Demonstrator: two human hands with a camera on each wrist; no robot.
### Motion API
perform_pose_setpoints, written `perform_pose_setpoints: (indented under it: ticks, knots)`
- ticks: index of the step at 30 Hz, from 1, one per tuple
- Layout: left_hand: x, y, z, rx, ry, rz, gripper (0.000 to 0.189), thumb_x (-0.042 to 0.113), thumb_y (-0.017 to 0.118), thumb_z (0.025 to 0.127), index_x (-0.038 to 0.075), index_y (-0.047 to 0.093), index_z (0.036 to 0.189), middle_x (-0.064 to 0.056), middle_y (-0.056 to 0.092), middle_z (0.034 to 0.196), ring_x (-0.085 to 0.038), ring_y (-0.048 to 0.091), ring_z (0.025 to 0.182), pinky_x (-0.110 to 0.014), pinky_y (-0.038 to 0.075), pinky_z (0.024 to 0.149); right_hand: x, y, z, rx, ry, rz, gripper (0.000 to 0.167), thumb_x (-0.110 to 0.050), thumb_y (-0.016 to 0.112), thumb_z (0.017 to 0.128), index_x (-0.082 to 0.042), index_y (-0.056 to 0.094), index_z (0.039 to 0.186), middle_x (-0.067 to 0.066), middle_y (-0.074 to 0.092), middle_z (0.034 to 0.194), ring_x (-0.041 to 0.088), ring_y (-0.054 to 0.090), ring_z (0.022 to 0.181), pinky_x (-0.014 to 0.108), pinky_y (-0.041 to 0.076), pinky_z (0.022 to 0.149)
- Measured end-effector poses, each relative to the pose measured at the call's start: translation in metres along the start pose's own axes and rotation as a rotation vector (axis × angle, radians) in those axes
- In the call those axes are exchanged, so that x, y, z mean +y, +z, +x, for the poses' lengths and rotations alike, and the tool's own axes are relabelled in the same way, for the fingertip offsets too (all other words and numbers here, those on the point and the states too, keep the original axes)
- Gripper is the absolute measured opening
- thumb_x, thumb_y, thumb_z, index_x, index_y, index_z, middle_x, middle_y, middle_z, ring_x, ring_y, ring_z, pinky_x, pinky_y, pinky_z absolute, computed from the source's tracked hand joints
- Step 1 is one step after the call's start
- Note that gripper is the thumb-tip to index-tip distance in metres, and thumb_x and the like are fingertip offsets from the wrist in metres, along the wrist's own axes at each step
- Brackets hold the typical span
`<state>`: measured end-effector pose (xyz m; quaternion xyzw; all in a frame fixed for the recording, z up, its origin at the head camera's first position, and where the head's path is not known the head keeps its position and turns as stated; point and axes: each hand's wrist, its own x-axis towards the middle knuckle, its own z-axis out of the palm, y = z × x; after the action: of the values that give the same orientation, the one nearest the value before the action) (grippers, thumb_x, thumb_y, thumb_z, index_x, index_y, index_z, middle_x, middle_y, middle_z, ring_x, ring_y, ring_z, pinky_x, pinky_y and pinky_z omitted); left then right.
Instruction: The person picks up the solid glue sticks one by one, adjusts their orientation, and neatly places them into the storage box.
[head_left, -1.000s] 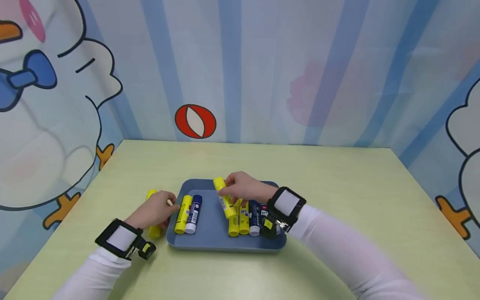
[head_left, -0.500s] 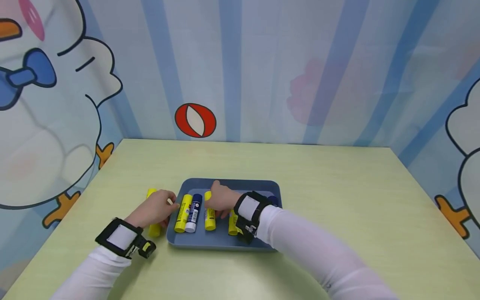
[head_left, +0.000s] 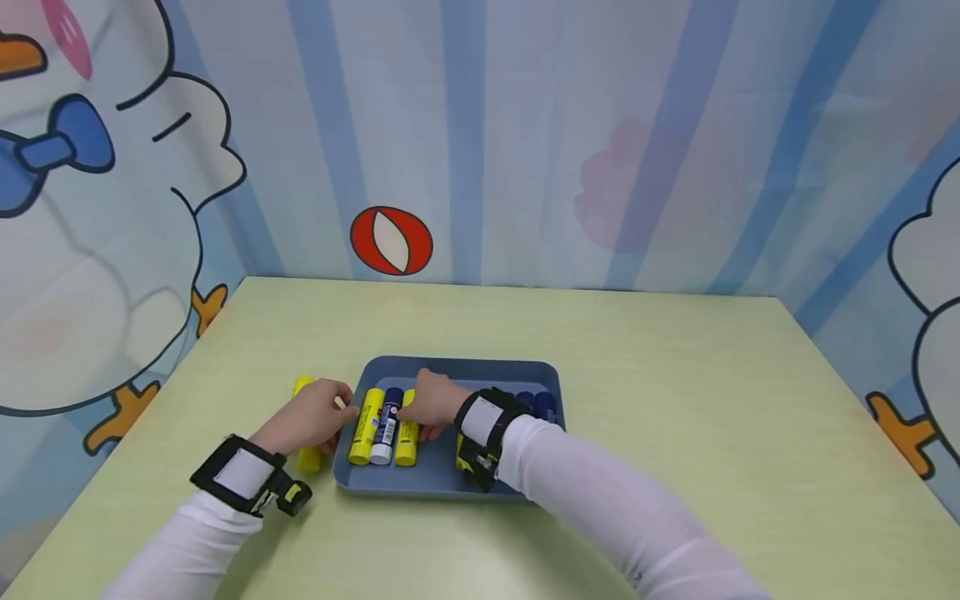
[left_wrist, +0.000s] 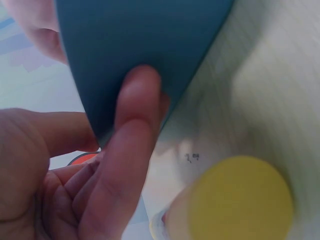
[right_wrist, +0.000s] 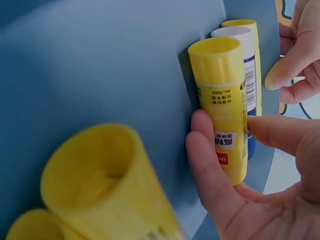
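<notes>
My right hand [head_left: 435, 400] pinches a yellow glue stick [right_wrist: 220, 100] between thumb and fingers. It lies low in the blue-grey tray [head_left: 435, 367], right beside a navy glue stick with a white end [head_left: 386, 429]. Left of that one, along the tray's left wall, is another yellow glue stick [head_left: 365, 427]. My left hand [head_left: 311, 417] holds the tray's left edge; in the left wrist view its fingers grip the tray wall [left_wrist: 135, 40] from both sides. A further yellow glue stick [head_left: 308, 461] stays on the table, partly hidden under the left hand.
Navy glue sticks [head_left: 545, 407] lie at the tray's right side, partly covered by the right wrist and its camera. Nearby, yellow glue sticks [right_wrist: 115, 185] fill the lower left of the right wrist view. The pale table [head_left: 660, 375] extends beyond the tray to a printed backdrop.
The right hand has carried the yellow glue stick leftward and down from over the tray's right group, then slid it up to the navy one. The left hand has kept its place.
</notes>
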<state>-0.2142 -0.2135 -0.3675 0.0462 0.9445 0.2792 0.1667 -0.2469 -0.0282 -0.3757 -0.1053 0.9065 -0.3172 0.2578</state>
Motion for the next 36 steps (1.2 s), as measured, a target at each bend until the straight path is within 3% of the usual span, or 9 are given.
perform_pose_setpoints:
  ticks: [5, 9, 13, 17, 21, 24, 28, 32, 36]
  knots:
    - [-0.001, 0.001, 0.001, 0.003, 0.017, 0.007, 0.023, 0.011, 0.056, 0.097, -0.008, 0.056, 0.11, -0.009, 0.061, 0.071, -0.017, 0.06, 0.052, -0.029, 0.052, 0.051, -0.002, -0.001, -0.006, -0.006, -0.023, 0.003, 0.045, -0.02, 0.065, 0.095, 0.005, 0.046, 0.128, 0.009, 0.063, 0.073, 0.019, 0.065, 0.056, 0.027, 0.054, 0.053]
    - [-0.003, 0.001, 0.001, 0.0, 0.025, 0.002, 0.023, 0.011, 0.057, 0.097, -0.008, 0.056, 0.11, -0.008, 0.061, 0.07, -0.017, 0.06, 0.051, -0.029, 0.053, 0.051, -0.003, -0.005, -0.009, -0.008, -0.03, 0.017, 0.028, -0.022, 0.064, 0.095, 0.003, 0.059, 0.106, 0.008, 0.065, 0.071, 0.019, 0.067, 0.06, 0.028, 0.055, 0.054]
    - [-0.003, 0.0, 0.001, 0.005, 0.028, 0.001, 0.022, 0.011, 0.057, 0.097, -0.007, 0.057, 0.109, -0.008, 0.06, 0.07, -0.018, 0.06, 0.051, -0.029, 0.053, 0.051, 0.001, -0.014, -0.011, -0.017, -0.064, -0.018, 0.03, -0.029, 0.063, 0.095, 0.0, 0.067, 0.088, 0.007, 0.067, 0.071, 0.019, 0.067, 0.06, 0.029, 0.055, 0.053]
    - [-0.003, 0.001, 0.001, 0.014, 0.025, 0.004, 0.02, 0.011, 0.057, 0.097, -0.007, 0.057, 0.107, -0.008, 0.06, 0.068, -0.017, 0.059, 0.05, -0.029, 0.051, 0.049, 0.011, -0.025, -0.021, -0.039, -0.119, -0.025, 0.035, -0.033, 0.062, 0.095, -0.001, 0.065, 0.11, 0.004, 0.068, 0.083, 0.019, 0.067, 0.068, 0.03, 0.053, 0.054]
    - [-0.003, 0.003, 0.001, 0.017, 0.03, -0.007, 0.021, 0.011, 0.057, 0.097, -0.007, 0.057, 0.107, -0.007, 0.06, 0.069, -0.017, 0.059, 0.051, -0.029, 0.052, 0.05, 0.025, -0.042, -0.046, -0.028, -0.176, 0.087, 0.04, -0.031, 0.06, 0.097, -0.004, 0.056, 0.125, 0.008, 0.066, 0.097, 0.024, 0.067, 0.079, 0.032, 0.051, 0.059]
    - [-0.003, 0.004, 0.001, 0.02, 0.03, -0.014, 0.021, 0.011, 0.057, 0.097, -0.007, 0.057, 0.107, -0.007, 0.061, 0.071, -0.017, 0.059, 0.051, -0.029, 0.052, 0.05, 0.041, -0.059, -0.067, 0.048, -0.229, 0.14, 0.037, -0.028, 0.059, 0.098, -0.003, 0.056, 0.125, 0.01, 0.064, 0.1, 0.028, 0.066, 0.082, 0.033, 0.048, 0.059]
    - [-0.002, 0.004, 0.0, 0.023, 0.027, -0.009, 0.02, 0.011, 0.057, 0.097, -0.007, 0.057, 0.106, -0.007, 0.06, 0.07, -0.017, 0.059, 0.051, -0.029, 0.052, 0.05, 0.072, -0.079, -0.088, 0.222, -0.267, 0.125, 0.035, -0.024, 0.059, 0.098, -0.001, 0.055, 0.124, 0.009, 0.063, 0.097, 0.029, 0.066, 0.08, 0.031, 0.048, 0.06]
    - [-0.002, 0.003, -0.001, 0.024, 0.022, -0.006, 0.02, 0.011, 0.057, 0.097, -0.007, 0.057, 0.106, -0.007, 0.06, 0.07, -0.018, 0.059, 0.051, -0.029, 0.052, 0.05, 0.104, -0.092, -0.104, 0.395, -0.229, 0.091, 0.036, -0.024, 0.06, 0.097, 0.0, 0.053, 0.124, 0.009, 0.062, 0.095, 0.027, 0.065, 0.076, 0.031, 0.05, 0.062]
    - [-0.001, 0.003, -0.001, 0.027, 0.021, -0.004, 0.021, 0.01, 0.057, 0.097, -0.008, 0.057, 0.107, -0.008, 0.06, 0.071, -0.018, 0.059, 0.051, -0.029, 0.052, 0.05, 0.13, -0.095, -0.109, 0.485, -0.177, 0.058, 0.041, -0.026, 0.06, 0.097, 0.001, 0.05, 0.126, 0.009, 0.061, 0.093, 0.023, 0.063, 0.071, 0.032, 0.048, 0.057]
